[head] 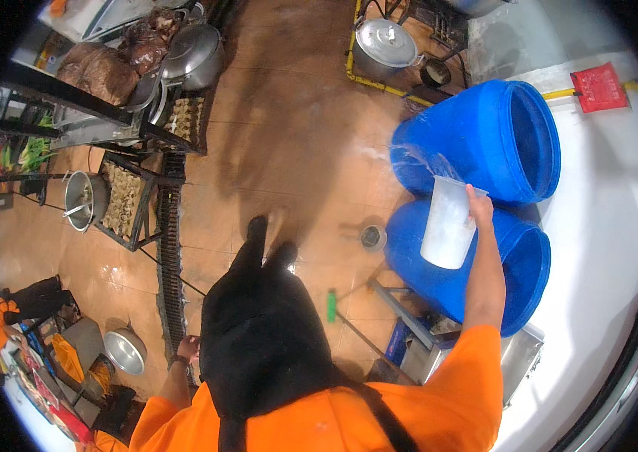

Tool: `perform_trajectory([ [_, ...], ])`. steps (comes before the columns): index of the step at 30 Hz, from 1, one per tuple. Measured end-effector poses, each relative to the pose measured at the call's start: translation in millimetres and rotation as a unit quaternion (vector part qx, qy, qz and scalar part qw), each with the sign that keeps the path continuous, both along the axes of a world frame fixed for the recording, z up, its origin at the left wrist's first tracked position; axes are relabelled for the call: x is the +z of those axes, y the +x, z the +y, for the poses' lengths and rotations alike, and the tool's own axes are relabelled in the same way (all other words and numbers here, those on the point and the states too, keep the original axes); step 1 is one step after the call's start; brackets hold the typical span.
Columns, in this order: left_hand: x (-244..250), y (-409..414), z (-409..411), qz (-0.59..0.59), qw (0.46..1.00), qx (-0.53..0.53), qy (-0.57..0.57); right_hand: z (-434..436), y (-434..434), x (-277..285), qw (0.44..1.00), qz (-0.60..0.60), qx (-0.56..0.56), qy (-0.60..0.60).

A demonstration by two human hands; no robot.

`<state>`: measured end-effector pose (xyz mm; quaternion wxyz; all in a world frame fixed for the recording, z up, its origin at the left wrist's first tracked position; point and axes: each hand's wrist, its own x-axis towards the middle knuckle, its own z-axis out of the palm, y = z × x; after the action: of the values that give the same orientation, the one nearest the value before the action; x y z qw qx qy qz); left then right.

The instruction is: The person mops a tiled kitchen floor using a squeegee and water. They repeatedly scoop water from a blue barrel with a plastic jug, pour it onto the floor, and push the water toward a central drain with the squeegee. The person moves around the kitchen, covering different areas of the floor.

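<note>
My right hand (481, 208) grips the handle of a translucent white plastic pitcher (450, 226), tilted, with water (435, 161) spilling from its mouth towards the floor. Behind the pitcher stand two large blue plastic drums, one farther off (454, 135) and one nearer (420, 243), both with open tops. A wet patch (372, 151) shows on the tiles beside the farther drum. My left hand (189, 348) hangs low beside my black apron (268, 333); its fingers are too small and partly hidden to read.
A floor drain grating (169, 265) runs along the left. A green-headed floor tool (332, 305) and a small container (374, 238) are near the drums. Left stand a rack with egg trays (121, 198), a metal pot (86, 198) and a basin (124, 351). A lidded pot (385, 45) stands ahead.
</note>
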<state>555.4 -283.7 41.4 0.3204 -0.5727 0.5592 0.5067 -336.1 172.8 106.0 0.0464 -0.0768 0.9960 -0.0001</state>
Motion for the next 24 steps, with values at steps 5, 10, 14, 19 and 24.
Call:
perform_trajectory([
  [5, -13.1, 26.7, -32.9, 0.081, 0.932, 0.335, 0.112, -26.1, 24.3, 10.5, 0.998, -0.037, 0.007, -0.041],
  [10, -47.7, 21.0, -44.2, 0.071, 0.899, 0.388, 0.188, -26.2, 44.5, 17.7, 0.993, -0.084, -0.068, -0.054],
  [14, -52.5, 22.9, -28.8, 0.036, 0.952, 0.279, 0.118, -41.7, 61.9, 6.6, 0.987, -0.109, -0.090, -0.079],
  [19, -57.8, -19.7, -6.2, 0.083, 0.953, 0.280, 0.085, -45.8, 73.6, -16.2, 0.981, -0.119, -0.119, -0.096],
  [24, -85.3, -111.0, -39.6, 0.017, 0.999, -0.044, -0.014, -48.1, 67.3, -37.7, 0.971, -0.148, -0.156, -0.102],
])
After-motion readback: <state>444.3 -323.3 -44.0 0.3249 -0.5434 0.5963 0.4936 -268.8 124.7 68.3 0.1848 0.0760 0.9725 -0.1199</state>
